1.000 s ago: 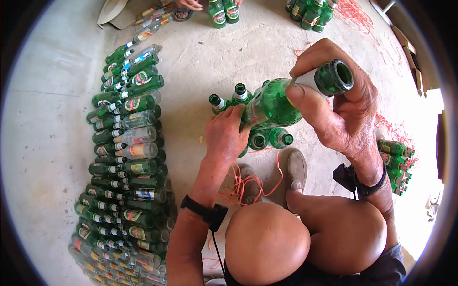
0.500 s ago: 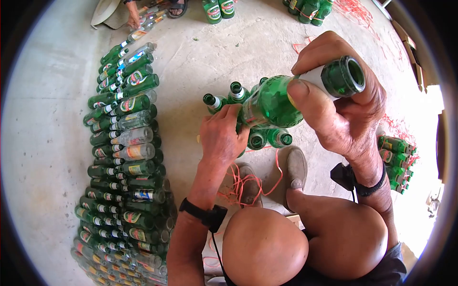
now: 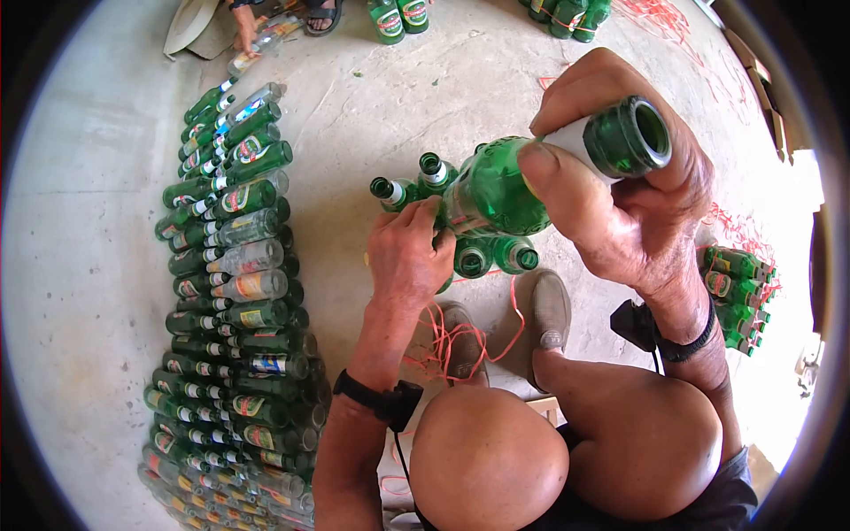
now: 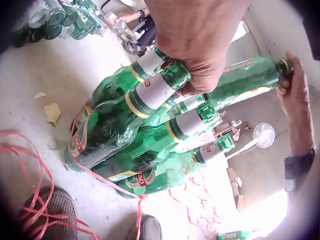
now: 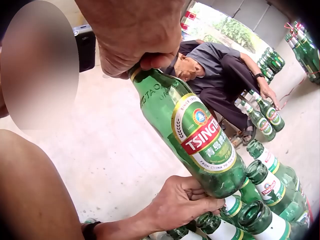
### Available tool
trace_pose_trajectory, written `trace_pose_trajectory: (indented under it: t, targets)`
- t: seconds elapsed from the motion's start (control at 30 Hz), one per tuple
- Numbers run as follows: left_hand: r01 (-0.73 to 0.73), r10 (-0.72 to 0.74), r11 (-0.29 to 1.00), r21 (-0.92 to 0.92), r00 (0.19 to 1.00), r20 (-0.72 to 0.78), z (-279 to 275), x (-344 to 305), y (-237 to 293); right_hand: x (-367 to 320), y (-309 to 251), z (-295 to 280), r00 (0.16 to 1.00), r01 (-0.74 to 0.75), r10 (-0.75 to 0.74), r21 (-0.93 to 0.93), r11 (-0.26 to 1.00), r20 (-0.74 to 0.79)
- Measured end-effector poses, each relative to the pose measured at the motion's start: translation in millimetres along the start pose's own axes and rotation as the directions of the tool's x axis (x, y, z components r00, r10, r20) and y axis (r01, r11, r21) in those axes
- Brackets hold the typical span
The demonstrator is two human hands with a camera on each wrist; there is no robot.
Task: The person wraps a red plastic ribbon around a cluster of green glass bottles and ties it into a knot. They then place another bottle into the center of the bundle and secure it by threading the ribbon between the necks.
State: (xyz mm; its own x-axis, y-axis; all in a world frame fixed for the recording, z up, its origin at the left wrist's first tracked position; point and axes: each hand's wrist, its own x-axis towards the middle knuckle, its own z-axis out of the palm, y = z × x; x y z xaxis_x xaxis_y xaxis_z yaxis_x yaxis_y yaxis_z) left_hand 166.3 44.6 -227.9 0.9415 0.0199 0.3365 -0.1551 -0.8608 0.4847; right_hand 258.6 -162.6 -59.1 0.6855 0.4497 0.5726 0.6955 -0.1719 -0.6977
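My right hand (image 3: 633,177) grips a green beer bottle (image 3: 506,186) by its neck, thumb across the pale neck label. The bottle is tilted, its mouth toward the head camera, and a Tsingtao label shows in the right wrist view. Its base is close over a cluster of upright green bottles (image 4: 165,127) on the floor. Fingers curled, my left hand (image 3: 409,252) holds a neck at this cluster, beside the raised bottle's base; its fingertips are partly hidden. Pink twine (image 4: 107,177) runs round the cluster's lower part.
A long stack of lying bottles (image 3: 252,288) fills the left side. Loose pink twine (image 3: 460,341) lies by my shoes (image 3: 551,310). Bundled bottles (image 3: 739,296) are at the right. Another person (image 5: 220,75) crouches ahead, beside two standing bottles (image 5: 265,117).
The other person's hand has reached to the stack's far end and shifted a clear bottle there. My right hand keeps the bottle tilted, with only small shifts; my left hand stays at the cluster.
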Motion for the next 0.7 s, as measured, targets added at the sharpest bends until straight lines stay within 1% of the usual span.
trace_pose_trajectory:
  t: [0.1, 0.2, 0.33, 0.43, 0.53, 0.63, 0.7]
  targets:
    - [-0.011, 0.011, 1.000, -0.015, 1.000, 0.006, -2, 2, 2, 0, 4, 2, 0.999, 0.050, -0.049, -0.028, 0.998, 0.014]
    - [-0.018, 0.018, 1.000, -0.023, 1.000, 0.016, -4, 1, 2, -6, 12, 12, 0.996, 0.066, -0.065, -0.015, 0.998, 0.063]
    - [-0.016, 0.016, 0.999, -0.029, 1.000, -0.007, -3, 2, 2, -19, 26, 23, 0.994, 0.002, -0.003, 0.005, 1.000, 0.108]
    - [0.004, -0.004, 1.000, 0.000, 1.000, 0.023, -6, 4, 6, -23, 31, 26, 0.989, 0.002, 0.003, -0.029, 1.000, 0.149]
    - [-0.001, 0.000, 1.000, 0.009, 1.000, 0.020, -5, 5, 7, -27, 40, 29, 0.991, -0.005, 0.009, -0.034, 0.999, 0.131]
    - [0.014, -0.016, 0.999, 0.030, 0.997, 0.069, -6, 7, 9, -29, 45, 33, 0.996, 0.003, 0.001, -0.039, 0.999, 0.094]
    - [-0.061, 0.060, 0.998, 0.027, 0.996, 0.060, -11, 11, 11, -30, 46, 36, 0.997, 0.007, -0.004, -0.039, 0.999, 0.079]
